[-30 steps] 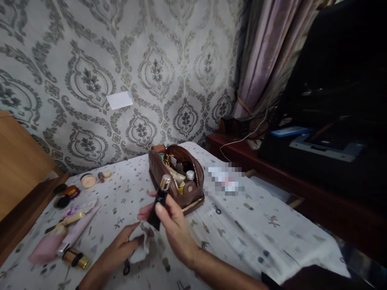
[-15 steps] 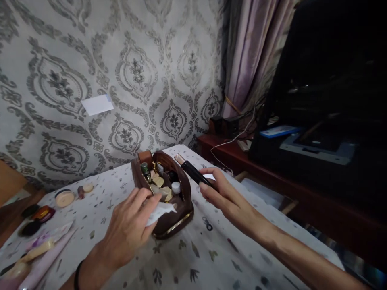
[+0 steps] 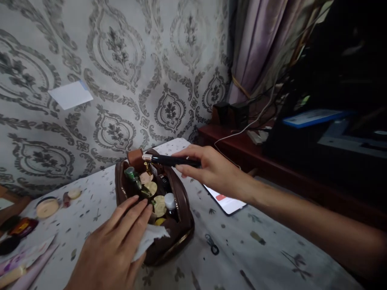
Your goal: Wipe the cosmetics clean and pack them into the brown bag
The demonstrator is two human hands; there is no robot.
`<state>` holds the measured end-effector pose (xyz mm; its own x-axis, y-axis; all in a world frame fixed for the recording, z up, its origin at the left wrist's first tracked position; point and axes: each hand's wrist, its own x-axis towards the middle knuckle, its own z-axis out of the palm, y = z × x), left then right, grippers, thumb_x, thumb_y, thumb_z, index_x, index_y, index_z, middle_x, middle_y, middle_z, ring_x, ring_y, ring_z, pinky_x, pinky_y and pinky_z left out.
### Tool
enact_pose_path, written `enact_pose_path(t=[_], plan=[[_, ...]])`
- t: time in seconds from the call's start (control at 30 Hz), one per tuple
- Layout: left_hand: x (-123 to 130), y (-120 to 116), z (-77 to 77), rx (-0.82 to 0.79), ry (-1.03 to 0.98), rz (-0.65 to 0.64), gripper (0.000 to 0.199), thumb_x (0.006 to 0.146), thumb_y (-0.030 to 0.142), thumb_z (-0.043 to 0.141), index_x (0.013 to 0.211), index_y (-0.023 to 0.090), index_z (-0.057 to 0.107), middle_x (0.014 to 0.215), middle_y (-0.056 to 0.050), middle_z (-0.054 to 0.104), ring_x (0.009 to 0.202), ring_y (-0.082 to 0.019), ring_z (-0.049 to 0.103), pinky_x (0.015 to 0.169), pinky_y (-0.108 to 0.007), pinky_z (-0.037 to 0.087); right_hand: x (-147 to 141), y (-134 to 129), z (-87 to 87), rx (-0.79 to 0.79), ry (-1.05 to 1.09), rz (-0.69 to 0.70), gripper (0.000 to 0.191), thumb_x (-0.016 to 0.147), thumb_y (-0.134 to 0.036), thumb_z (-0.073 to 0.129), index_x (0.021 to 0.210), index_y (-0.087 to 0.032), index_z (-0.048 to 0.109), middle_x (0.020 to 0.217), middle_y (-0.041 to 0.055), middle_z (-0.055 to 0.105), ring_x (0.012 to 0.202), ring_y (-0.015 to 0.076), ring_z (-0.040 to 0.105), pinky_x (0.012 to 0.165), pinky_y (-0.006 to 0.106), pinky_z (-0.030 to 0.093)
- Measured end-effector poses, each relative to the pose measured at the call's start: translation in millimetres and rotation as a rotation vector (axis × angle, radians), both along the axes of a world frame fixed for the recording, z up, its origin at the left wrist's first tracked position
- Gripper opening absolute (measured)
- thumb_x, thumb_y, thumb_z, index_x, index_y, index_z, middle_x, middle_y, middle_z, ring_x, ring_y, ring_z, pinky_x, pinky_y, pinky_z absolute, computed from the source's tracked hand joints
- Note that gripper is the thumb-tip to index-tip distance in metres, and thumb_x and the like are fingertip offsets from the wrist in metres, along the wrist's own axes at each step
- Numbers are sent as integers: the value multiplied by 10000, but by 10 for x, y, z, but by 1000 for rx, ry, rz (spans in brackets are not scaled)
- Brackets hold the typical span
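A brown cosmetic bag (image 3: 185, 219) lies unzipped on the table, packed with small items. Inside it are a green-capped bottle (image 3: 132, 174), a white-capped bottle (image 3: 169, 201) and several pale round pieces (image 3: 159, 205). My right hand (image 3: 211, 169) pinches a slim black cosmetic tube (image 3: 173, 160) with a pale metallic end, held nearly level above the bag's far part. At the bag's near left side is my left hand (image 3: 115, 241), its fingertips at the opening. A crumpled white tissue (image 3: 151, 238) sticks out between its thumb and fingers.
A phone (image 3: 228, 203) with a lit screen lies under my right forearm. At left are a round compact (image 3: 47, 207), a dark red jar (image 3: 24, 226) and pink tubes (image 3: 39, 257). A dark red desk (image 3: 208, 135) with cables and a dark screen stands right.
My right hand has moved left, bringing the black tube over the bag and turning it closer to level. The phone has come into fuller view. My left hand has its fingers straighter over the bag's edge.
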<state>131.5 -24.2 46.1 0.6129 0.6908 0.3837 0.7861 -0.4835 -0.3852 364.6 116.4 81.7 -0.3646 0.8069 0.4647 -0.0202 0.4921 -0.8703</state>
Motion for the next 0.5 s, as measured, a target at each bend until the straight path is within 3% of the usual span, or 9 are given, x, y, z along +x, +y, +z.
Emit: enact_pose_path(t=[0.13, 0.23, 0.33, 0.5], plan=[[-97, -14, -93, 21, -5, -27, 628, 872, 246, 430, 1492, 153, 393, 1310, -120, 632, 1251, -296, 533, 894, -371, 522, -225, 327, 49, 66, -88, 13, 151, 676, -36, 696, 781, -145, 701, 495, -114, 573, 445, 43, 499, 530, 168, 352], [-134, -36, -142, 15, -21, -14, 575, 944, 291, 379, 1505, 166, 368, 1297, -129, 625, 1286, -295, 506, 933, -365, 498, -455, 552, 98, 102, -233, 38, 144, 700, -22, 707, 774, -132, 652, 458, -122, 532, 427, 45, 506, 547, 166, 382], [-134, -53, -154, -14, 6, 29, 528, 994, 385, 364, 1471, 164, 414, 1296, -124, 616, 1316, -290, 479, 954, -341, 474, -697, 710, 155, 170, -437, 81, 127, 747, -46, 703, 829, -125, 648, 546, -76, 602, 512, 86, 602, 597, 189, 452], [-155, -37, -178, 3, 12, 4, 458, 1014, 302, 303, 1410, 160, 484, 1296, -98, 608, 1325, -266, 468, 1074, -341, 369, -980, 808, 305, 254, -729, 144, 63, 791, -76, 683, 834, -121, 675, 696, 8, 696, 688, 141, 693, 636, 185, 495]])
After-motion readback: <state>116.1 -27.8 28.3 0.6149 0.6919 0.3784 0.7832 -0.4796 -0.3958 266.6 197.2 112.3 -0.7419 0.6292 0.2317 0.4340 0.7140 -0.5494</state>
